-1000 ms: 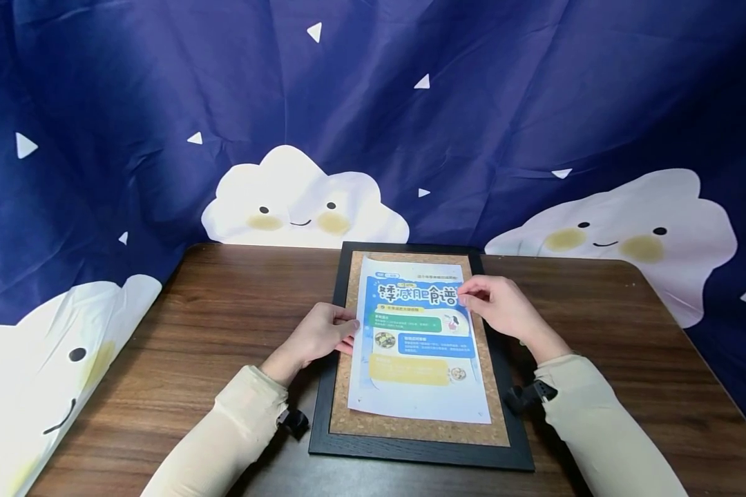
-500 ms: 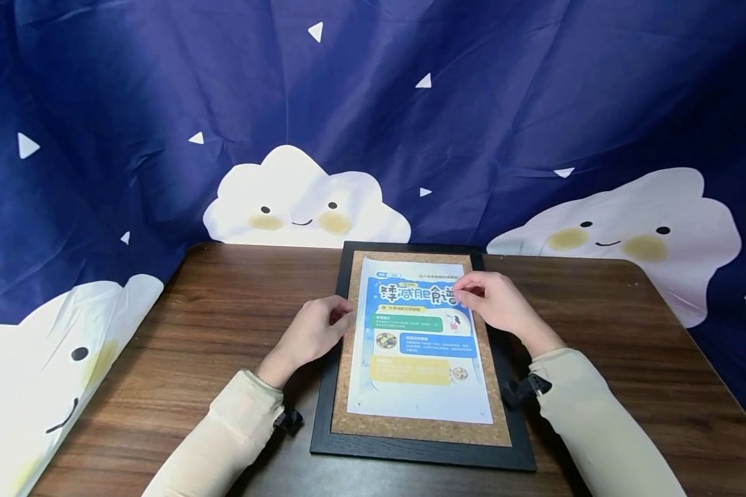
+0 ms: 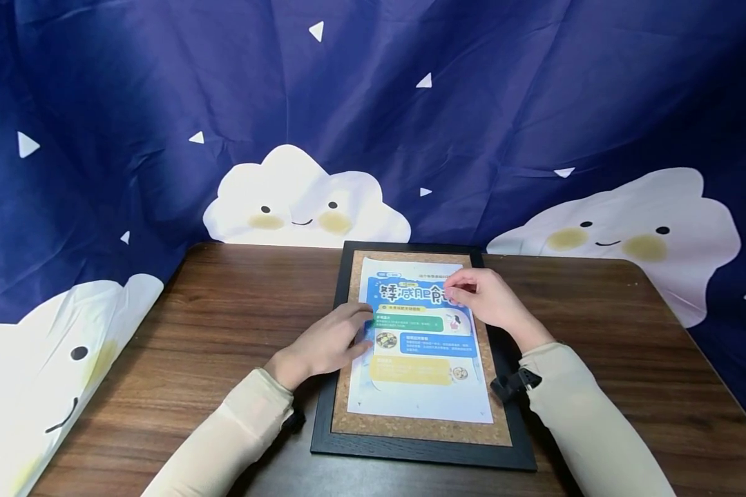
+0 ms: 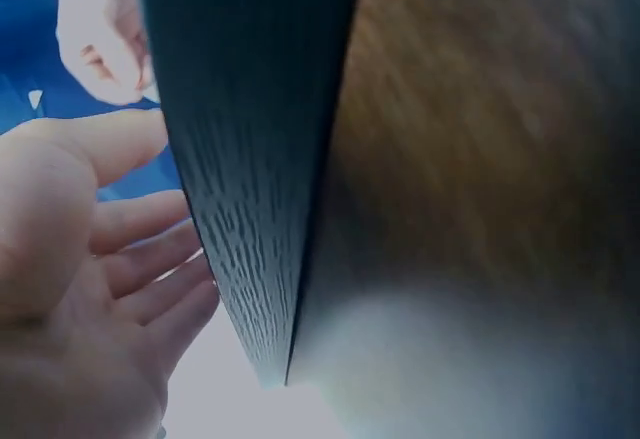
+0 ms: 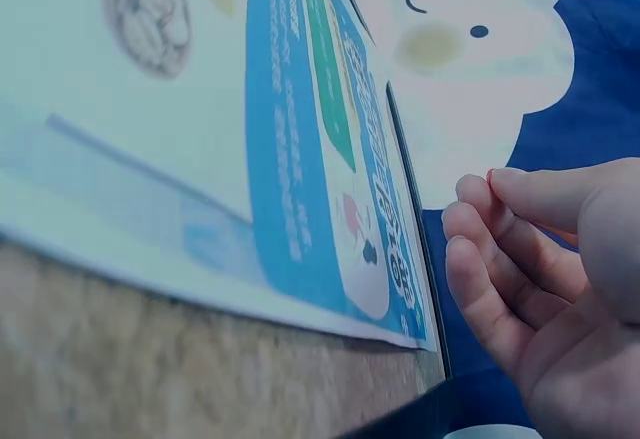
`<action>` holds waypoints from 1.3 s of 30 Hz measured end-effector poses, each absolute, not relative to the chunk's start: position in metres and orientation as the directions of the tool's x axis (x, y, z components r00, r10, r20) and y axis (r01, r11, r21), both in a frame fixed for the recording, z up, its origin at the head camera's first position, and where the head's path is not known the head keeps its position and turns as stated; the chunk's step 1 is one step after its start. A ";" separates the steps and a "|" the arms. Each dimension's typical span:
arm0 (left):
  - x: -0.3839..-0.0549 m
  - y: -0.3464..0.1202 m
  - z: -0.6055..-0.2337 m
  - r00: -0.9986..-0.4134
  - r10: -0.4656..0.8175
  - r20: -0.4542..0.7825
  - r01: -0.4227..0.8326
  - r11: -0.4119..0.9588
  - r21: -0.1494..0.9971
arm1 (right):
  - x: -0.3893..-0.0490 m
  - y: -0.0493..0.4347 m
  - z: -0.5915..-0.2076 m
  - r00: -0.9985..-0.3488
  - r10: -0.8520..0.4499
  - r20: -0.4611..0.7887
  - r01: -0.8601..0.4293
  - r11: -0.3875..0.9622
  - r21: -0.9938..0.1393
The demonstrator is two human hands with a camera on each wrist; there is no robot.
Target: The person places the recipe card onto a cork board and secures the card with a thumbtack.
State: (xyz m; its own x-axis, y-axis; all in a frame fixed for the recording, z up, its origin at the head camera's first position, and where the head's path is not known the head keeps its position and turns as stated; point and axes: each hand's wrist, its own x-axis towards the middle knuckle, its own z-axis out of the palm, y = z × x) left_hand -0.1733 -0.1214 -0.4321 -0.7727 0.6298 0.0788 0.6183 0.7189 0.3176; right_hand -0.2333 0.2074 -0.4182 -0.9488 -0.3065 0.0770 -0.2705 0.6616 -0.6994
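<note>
A printed sheet of paper (image 3: 419, 404) with blue, green and yellow blocks lies on the cork board (image 3: 435, 431), which has a black frame (image 3: 423, 452). My left hand (image 3: 323, 343) reaches over the sheet's left edge, fingers spread; in the left wrist view the open left palm (image 4: 60, 239) shows beside the frame's side. Over the sheet's upper right part, my right hand (image 3: 494, 304) has thumb and forefinger together. Between those tips, a tiny red bit (image 5: 490, 175) shows in the right wrist view; the fingers hide most of it.
The board lies on a dark wooden table (image 3: 236, 290). Behind it hangs a navy cloth (image 3: 373, 90) printed with white clouds and triangles. A black wrist camera (image 3: 516, 384) on the right sleeve overlaps the frame's right side.
My left hand gripped the sheet's left edge, let go and drew back, then moved right over the sheet. My right hand has shifted slightly left. The sheet lies nearly where it was.
</note>
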 end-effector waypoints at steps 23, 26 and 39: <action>-0.173 -0.124 -0.431 -0.723 0.690 -0.012 0.663 0.699 0.269 | -0.248 0.173 -0.418 -0.944 -0.326 0.052 -0.247 0.592 -0.767; -0.174 -0.124 -0.430 -0.729 0.684 -0.023 0.652 0.705 0.281 | -0.251 0.166 -0.417 -0.942 -0.331 0.050 -0.250 0.595 -0.764; -0.176 -0.124 -0.432 -0.739 0.672 -0.051 0.631 0.717 0.296 | -0.267 0.139 -0.415 -0.932 -0.362 -0.012 -0.232 0.622 -0.748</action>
State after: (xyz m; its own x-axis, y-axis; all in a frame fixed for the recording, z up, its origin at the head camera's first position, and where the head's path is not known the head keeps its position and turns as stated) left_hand -0.1761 -0.1241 -0.4322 -0.7390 0.6718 -0.0509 0.6314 0.7168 0.2958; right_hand -0.2670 0.1386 -0.4151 -0.9320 -0.3622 -0.0123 -0.2318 0.6218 -0.7481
